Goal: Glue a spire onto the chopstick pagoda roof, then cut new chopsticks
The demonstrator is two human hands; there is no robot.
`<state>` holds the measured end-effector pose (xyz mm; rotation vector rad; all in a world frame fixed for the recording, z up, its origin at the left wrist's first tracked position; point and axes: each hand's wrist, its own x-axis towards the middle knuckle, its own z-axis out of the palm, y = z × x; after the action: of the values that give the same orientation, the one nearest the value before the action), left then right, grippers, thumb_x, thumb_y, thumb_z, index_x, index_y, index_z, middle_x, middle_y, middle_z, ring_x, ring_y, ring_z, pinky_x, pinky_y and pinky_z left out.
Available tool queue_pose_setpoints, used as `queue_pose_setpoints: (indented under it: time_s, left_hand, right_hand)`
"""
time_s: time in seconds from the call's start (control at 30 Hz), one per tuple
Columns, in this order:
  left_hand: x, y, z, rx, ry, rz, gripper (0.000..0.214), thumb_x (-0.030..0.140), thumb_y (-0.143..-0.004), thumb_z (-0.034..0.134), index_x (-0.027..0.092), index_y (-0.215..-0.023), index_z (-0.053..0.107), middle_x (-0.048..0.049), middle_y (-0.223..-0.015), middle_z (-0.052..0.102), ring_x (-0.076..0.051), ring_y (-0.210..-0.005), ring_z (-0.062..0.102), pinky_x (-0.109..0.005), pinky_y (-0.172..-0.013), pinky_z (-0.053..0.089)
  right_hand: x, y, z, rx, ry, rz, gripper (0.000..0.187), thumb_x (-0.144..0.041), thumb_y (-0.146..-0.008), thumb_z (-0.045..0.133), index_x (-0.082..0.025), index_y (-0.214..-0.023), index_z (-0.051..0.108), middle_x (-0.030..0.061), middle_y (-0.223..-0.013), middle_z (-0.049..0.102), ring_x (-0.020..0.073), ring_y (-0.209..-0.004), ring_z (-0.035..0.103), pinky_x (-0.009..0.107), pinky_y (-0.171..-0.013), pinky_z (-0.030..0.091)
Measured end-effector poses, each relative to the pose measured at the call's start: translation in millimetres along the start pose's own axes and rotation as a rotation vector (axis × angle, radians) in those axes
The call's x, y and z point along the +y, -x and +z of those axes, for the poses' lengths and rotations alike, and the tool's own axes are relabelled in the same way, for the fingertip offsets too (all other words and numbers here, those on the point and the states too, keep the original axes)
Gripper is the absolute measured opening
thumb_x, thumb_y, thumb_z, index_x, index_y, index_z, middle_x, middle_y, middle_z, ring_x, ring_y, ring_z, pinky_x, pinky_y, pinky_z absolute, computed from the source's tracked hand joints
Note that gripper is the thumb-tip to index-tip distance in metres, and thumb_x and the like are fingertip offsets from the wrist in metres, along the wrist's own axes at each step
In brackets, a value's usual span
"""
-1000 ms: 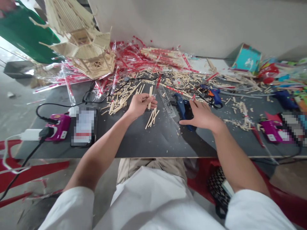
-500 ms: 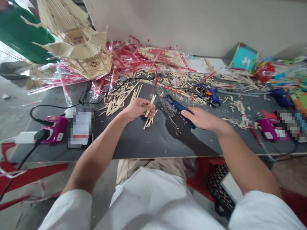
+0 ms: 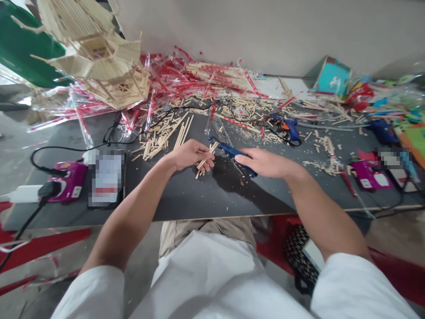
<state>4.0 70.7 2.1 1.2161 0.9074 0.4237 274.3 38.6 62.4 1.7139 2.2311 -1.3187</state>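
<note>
My left hand (image 3: 191,155) is closed around several short wooden sticks (image 3: 202,165), which stick out past its fingertips and lean up to the right. Over the dark table (image 3: 186,199), my right hand (image 3: 265,161) grips blue-handled pliers (image 3: 227,149). The tool's head points up-left and lies right by the upper ends of the held sticks; whether it touches them I cannot tell. A clear ruler (image 3: 219,127) lies partly beneath the pliers. Longer loose sticks (image 3: 182,133) rest just beyond my left hand.
A wooden stick model building (image 3: 114,75) stands at the back left, among red-and-clear wrappers (image 3: 166,77). Cut stick pieces (image 3: 252,108) litter the back. A blue glue gun (image 3: 292,129) lies to the right. On the left are a phone (image 3: 106,177) and a purple power socket (image 3: 68,181).
My right hand has brought the pliers leftward, up to the sticks in my left hand. The sticks stay in my left hand. The whole view has shifted slightly.
</note>
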Motion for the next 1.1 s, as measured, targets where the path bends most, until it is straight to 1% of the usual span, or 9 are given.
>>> queue_pose_setpoints:
  time_s: [0.23, 0.4, 0.47, 0.63, 0.73, 0.8, 0.9, 0.97, 1.1]
  left_hand:
    - [-2.1, -0.1, 1.7, -0.009, -0.012, 0.028, 0.026, 0.034, -0.088, 0.08, 0.01, -0.082, 0.074, -0.0172, -0.084, 0.078, -0.02, -0.064, 0.074, -0.03, -0.056, 0.059]
    - [-3.2, 0.3, 1.1, -0.027, -0.005, 0.053, 0.027, 0.037, -0.088, 0.08, 0.011, -0.083, 0.075, -0.0165, -0.084, 0.078, -0.02, -0.063, 0.074, -0.03, -0.055, 0.06]
    - [-3.3, 0.5, 1.4, -0.028, -0.012, 0.056, 0.026, 0.036, -0.089, 0.079, 0.011, -0.083, 0.075, -0.0159, -0.083, 0.078, -0.02, -0.064, 0.074, -0.03, -0.056, 0.06]
    - [-1.0, 1.6, 2.7, 0.003, -0.018, 0.027, 0.02, 0.028, -0.089, 0.076, 0.011, -0.079, 0.074, -0.0141, -0.079, 0.077, -0.02, -0.062, 0.074, -0.029, -0.055, 0.059]
    - [4.7, 5.1, 3.4, 0.021, -0.051, 0.027, 0.02, 0.026, -0.09, 0.074, 0.011, -0.077, 0.075, -0.0127, -0.078, 0.077, -0.019, -0.061, 0.073, -0.027, -0.055, 0.057]
    - [9.8, 8.5, 3.5, 0.042, -0.076, 0.039, 0.021, 0.027, -0.091, 0.072, 0.012, -0.076, 0.075, -0.0113, -0.075, 0.077, -0.018, -0.059, 0.072, -0.025, -0.053, 0.056]
    - [15.0, 12.0, 1.8, 0.08, -0.076, 0.082, 0.021, 0.025, -0.092, 0.07, 0.013, -0.075, 0.076, -0.0106, -0.073, 0.076, -0.016, -0.058, 0.071, -0.024, -0.054, 0.055]
    - [14.9, 11.0, -0.6, 0.147, -0.055, 0.104, 0.02, 0.023, -0.093, 0.07, 0.012, -0.077, 0.076, -0.0116, -0.076, 0.076, -0.017, -0.06, 0.071, -0.026, -0.057, 0.057]
    - [7.7, 2.8, -6.2, 0.322, -0.084, 0.11, 0.019, 0.025, -0.095, 0.069, 0.012, -0.082, 0.075, -0.0138, -0.081, 0.078, -0.018, -0.063, 0.073, -0.029, -0.062, 0.06]
  right_hand:
    - [2.4, -3.2, 5.7, 0.033, 0.013, -0.027, 0.047, -0.063, -0.101, 0.04, -0.02, -0.096, 0.059, 0.0023, -0.086, 0.061, 0.0167, -0.077, 0.053, 0.028, -0.069, 0.039]
    - [-0.1, -3.2, 7.4, 0.074, 0.089, 0.044, 0.07, -0.083, -0.095, 0.03, -0.02, -0.079, 0.056, 0.003, -0.076, 0.06, 0.0177, -0.072, 0.053, 0.029, -0.067, 0.036]
    - [0.2, -4.3, 9.2, 0.089, 0.137, 0.064, 0.073, -0.085, -0.094, 0.026, -0.02, -0.075, 0.054, 0.0042, -0.074, 0.062, 0.0187, -0.071, 0.055, 0.03, -0.067, 0.035]
    - [3.8, -6.9, 24.2, 0.216, 0.248, -0.003, 0.068, -0.076, -0.1, 0.023, -0.021, -0.073, 0.052, 0.0064, -0.07, 0.063, 0.0192, -0.067, 0.055, 0.031, -0.064, 0.03]
    - [4.1, -6.5, 36.1, 0.293, 0.331, -0.043, 0.064, -0.07, -0.103, 0.022, -0.021, -0.075, 0.053, 0.01, -0.074, 0.067, 0.021, -0.069, 0.059, 0.031, -0.063, 0.028]
    - [5.2, -7.8, 41.4, 0.325, 0.351, -0.035, 0.067, -0.068, -0.104, 0.019, -0.02, -0.077, 0.056, 0.0121, -0.076, 0.069, 0.0231, -0.072, 0.063, 0.032, -0.063, 0.029]
    - [12.5, -13.6, 42.2, 0.438, 0.338, 0.03, 0.072, -0.068, -0.104, 0.014, -0.02, -0.079, 0.06, 0.0139, -0.077, 0.071, 0.0263, -0.076, 0.067, 0.033, -0.065, 0.031]
    - [20.5, -18.1, 38.8, 0.497, 0.311, 0.063, 0.072, -0.067, -0.105, 0.014, -0.02, -0.08, 0.062, 0.0146, -0.08, 0.073, 0.0276, -0.079, 0.069, 0.034, -0.068, 0.034]
    - [32.9, -18.9, 32.1, 0.493, 0.305, 0.087, 0.075, -0.069, -0.104, 0.013, -0.019, -0.083, 0.065, 0.0149, -0.083, 0.074, 0.0286, -0.083, 0.07, 0.034, -0.07, 0.038]
